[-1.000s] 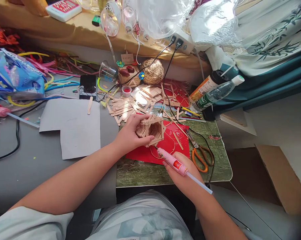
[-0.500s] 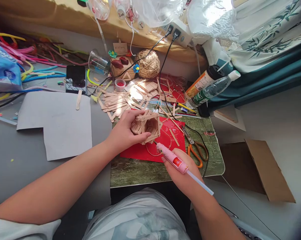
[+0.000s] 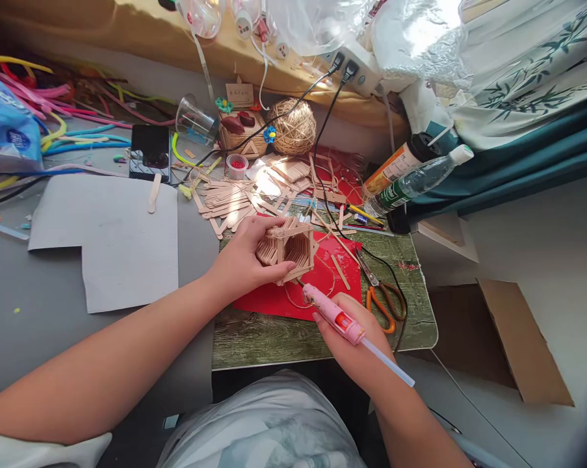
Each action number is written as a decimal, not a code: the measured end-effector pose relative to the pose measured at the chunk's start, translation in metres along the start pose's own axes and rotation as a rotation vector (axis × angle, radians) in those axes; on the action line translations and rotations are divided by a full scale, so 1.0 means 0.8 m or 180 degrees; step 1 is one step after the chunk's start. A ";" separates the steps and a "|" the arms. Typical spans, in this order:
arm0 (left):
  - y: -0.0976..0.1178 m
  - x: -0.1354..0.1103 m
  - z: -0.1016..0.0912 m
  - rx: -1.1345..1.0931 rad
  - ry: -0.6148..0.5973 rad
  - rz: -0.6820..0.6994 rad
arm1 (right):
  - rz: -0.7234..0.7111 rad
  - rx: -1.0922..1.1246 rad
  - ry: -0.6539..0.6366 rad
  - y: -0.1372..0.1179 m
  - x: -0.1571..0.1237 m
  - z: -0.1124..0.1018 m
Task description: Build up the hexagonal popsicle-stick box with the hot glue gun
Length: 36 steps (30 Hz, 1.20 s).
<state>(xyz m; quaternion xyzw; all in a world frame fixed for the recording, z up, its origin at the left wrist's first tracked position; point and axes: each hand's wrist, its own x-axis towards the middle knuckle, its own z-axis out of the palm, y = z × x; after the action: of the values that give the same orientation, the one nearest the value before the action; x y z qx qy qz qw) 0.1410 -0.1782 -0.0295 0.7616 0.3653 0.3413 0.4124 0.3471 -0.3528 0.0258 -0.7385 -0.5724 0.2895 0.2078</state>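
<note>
My left hand (image 3: 247, 260) grips a small hexagonal box built of craft sticks (image 3: 289, 247), tilted on its side above a red sheet (image 3: 300, 296). My right hand (image 3: 359, 341) is closed round a pink glue gun (image 3: 333, 313) with a clear glue stick jutting from its back. The gun's nozzle touches the lower edge of the stick box.
Loose craft sticks (image 3: 234, 201) lie scattered behind the box. Orange-handled scissors (image 3: 381, 296) rest right of the red sheet. A twine ball (image 3: 293, 127), a phone (image 3: 149, 151), grey paper (image 3: 112, 240), two bottles (image 3: 410, 179) and a power strip (image 3: 356, 71) stand around.
The view shifted slightly; both hands keep their hold, and the glue gun tip stays at the box's lower edge.
</note>
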 end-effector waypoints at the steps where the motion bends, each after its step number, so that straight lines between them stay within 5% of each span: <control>1: 0.000 0.000 0.000 0.0006 -0.0003 -0.0006 | -0.0014 -0.0026 0.0003 0.001 0.000 0.000; 36: 0.006 -0.009 0.005 0.0057 -0.0028 0.0136 | -0.0034 -0.0616 -0.0071 -0.003 -0.008 0.003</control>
<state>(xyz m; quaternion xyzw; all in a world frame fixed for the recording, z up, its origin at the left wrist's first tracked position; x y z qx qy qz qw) 0.1419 -0.1876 -0.0280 0.7744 0.3501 0.3433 0.3998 0.3424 -0.3585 0.0272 -0.7487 -0.6040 0.2399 0.1306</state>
